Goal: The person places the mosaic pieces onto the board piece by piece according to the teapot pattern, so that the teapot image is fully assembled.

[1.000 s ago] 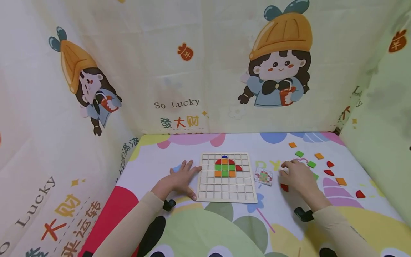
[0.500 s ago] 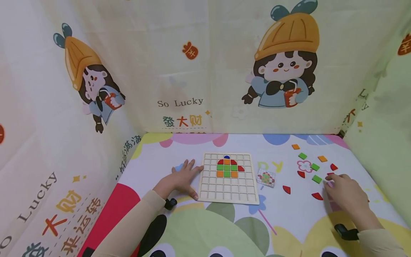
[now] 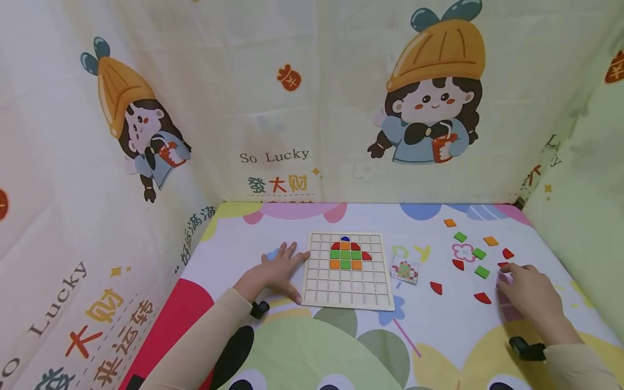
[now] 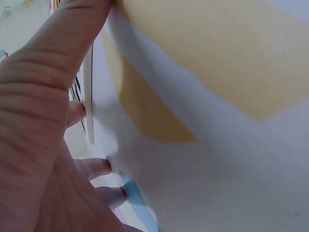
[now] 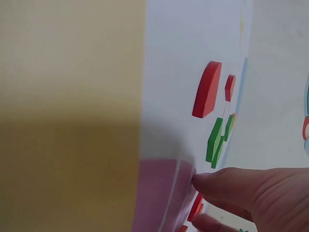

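Observation:
My left hand (image 3: 275, 273) lies with fingers spread at the left edge of a wooden grid board (image 3: 317, 290), touching it. On the board, red, orange, green and blue pieces form a small figure. At the right, my right hand (image 3: 533, 295) is low over the table among loose pieces. Its thumb and a finger stand apart around a red quarter-round piece (image 5: 194, 208), which the fingertips partly hide in the head view. Close by lie a green square (image 3: 482, 272) and another red quarter-round piece (image 3: 482, 298). A small pattern card (image 3: 404, 270) lies right of the board.
Several other loose pieces are scattered at the right, including an orange square (image 3: 491, 241), a green square (image 3: 460, 236) and a red piece (image 3: 436, 288). A printed cloth covers the table. Printed curtains (image 3: 341, 108) stand behind and at both sides.
My right hand has moved right from beside the card to the red piece, uncovering several pieces, then shifted slightly. The view has turned a little. My left hand stays at the board.

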Available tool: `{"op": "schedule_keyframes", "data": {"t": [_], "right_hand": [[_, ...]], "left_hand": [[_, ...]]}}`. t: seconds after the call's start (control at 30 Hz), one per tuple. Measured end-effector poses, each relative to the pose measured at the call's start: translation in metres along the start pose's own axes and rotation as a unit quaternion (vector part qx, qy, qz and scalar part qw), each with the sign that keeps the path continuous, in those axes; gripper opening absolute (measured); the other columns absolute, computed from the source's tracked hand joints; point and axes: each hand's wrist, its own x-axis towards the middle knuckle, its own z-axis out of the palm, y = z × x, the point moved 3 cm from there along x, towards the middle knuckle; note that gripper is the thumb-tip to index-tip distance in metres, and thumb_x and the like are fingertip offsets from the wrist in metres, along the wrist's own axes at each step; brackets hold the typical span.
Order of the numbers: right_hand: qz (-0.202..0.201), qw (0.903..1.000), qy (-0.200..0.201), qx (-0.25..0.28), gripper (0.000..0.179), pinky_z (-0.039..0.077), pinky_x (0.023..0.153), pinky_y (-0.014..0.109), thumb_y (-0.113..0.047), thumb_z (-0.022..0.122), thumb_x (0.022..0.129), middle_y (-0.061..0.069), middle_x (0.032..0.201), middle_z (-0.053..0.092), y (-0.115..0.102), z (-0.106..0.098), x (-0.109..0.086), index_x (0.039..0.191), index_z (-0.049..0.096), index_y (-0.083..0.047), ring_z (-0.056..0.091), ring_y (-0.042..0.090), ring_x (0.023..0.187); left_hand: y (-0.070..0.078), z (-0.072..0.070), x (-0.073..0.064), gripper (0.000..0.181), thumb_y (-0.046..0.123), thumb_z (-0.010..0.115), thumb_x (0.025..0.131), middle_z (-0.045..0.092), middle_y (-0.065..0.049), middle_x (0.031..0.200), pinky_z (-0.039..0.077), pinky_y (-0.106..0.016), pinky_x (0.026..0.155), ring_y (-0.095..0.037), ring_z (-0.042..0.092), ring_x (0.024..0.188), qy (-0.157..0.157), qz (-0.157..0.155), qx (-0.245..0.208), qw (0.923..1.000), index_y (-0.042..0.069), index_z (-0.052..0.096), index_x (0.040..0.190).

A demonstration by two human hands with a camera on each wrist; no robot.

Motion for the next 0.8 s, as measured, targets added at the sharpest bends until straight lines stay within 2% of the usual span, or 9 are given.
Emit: {"op": "schedule_keyframes", "data": {"t": [0.17, 0.23, 0.37, 0.47, 0.57, 0.67, 0.8], "right_hand": [[-0.024, 0.9994, -0.024, 0.006, 0.031, 0.051, 0.071, 0.056, -0.007, 0.071, 0.088, 0.031, 0.095, 0.064, 0.001, 0.004, 0.007, 0.110, 0.064, 0.012, 0.057, 0.044, 0.086], [-0.017, 0.9994, -0.026, 0.013, 0.032, 0.050, 0.072, 0.056, -0.008, 0.072, 0.088, 0.032, 0.098, 0.063, 0.001, 0.003, 0.007, 0.111, 0.063, 0.013, 0.056, 0.045, 0.088], [0.021, 0.9997, -0.012, 0.007, 0.043, 0.051, 0.068, 0.063, -0.014, 0.074, 0.088, 0.041, 0.115, 0.049, 0.005, -0.001, 0.004, 0.120, 0.060, 0.010, 0.047, 0.057, 0.098], [0.040, 0.9989, -0.024, -0.007, 0.049, 0.051, 0.066, 0.067, -0.019, 0.073, 0.087, 0.044, 0.120, 0.042, 0.009, -0.003, 0.004, 0.124, 0.056, 0.009, 0.041, 0.062, 0.102], [0.038, 0.9984, -0.038, -0.018, 0.051, 0.050, 0.069, 0.067, -0.022, 0.071, 0.089, 0.044, 0.120, 0.043, 0.009, -0.003, 0.006, 0.125, 0.055, 0.010, 0.043, 0.062, 0.102], [0.018, 0.9990, -0.038, -0.014, 0.052, 0.049, 0.075, 0.068, -0.026, 0.071, 0.090, 0.044, 0.119, 0.047, 0.002, -0.001, 0.010, 0.125, 0.057, 0.011, 0.046, 0.061, 0.103], [-0.005, 0.9983, -0.055, 0.018, 0.052, 0.053, 0.071, 0.056, -0.025, 0.072, 0.089, 0.038, 0.113, 0.058, -0.013, 0.005, 0.016, 0.124, 0.060, 0.011, 0.059, 0.046, 0.089]], "left_hand": [[-0.001, 0.001, 0.001, 0.128, 0.068, 0.090, 0.060, 0.003, -0.014, 0.175, 0.015, -0.088, 0.106, -0.044, -0.002, 0.160, 0.001, 0.000, 0.000, 1.0000, 0.037, 0.022, 0.165], [-0.001, 0.001, 0.000, 0.128, 0.068, 0.090, 0.060, 0.003, -0.014, 0.175, 0.015, -0.089, 0.106, -0.044, -0.002, 0.160, 0.002, 0.002, -0.002, 1.0000, 0.037, 0.023, 0.165], [-0.001, 0.001, 0.000, 0.128, 0.068, 0.090, 0.060, 0.003, -0.015, 0.175, 0.014, -0.089, 0.105, -0.044, -0.002, 0.160, 0.001, 0.005, -0.006, 1.0000, 0.036, 0.023, 0.164], [-0.001, 0.001, 0.000, 0.129, 0.068, 0.090, 0.060, 0.002, -0.014, 0.175, 0.014, -0.089, 0.106, -0.043, -0.003, 0.160, -0.003, 0.001, -0.009, 1.0000, 0.037, 0.022, 0.165], [-0.001, 0.001, 0.000, 0.129, 0.068, 0.090, 0.059, 0.003, -0.014, 0.175, 0.014, -0.089, 0.106, -0.044, -0.002, 0.160, -0.002, -0.001, -0.009, 1.0000, 0.037, 0.022, 0.165], [-0.002, 0.001, 0.000, 0.129, 0.068, 0.090, 0.059, 0.003, -0.014, 0.175, 0.014, -0.089, 0.106, -0.044, -0.002, 0.160, -0.001, -0.002, -0.008, 1.0000, 0.037, 0.023, 0.165], [-0.002, 0.001, 0.001, 0.129, 0.068, 0.090, 0.059, 0.003, -0.014, 0.175, 0.014, -0.088, 0.106, -0.044, -0.002, 0.160, -0.001, 0.000, -0.009, 1.0000, 0.038, 0.022, 0.164]]}}
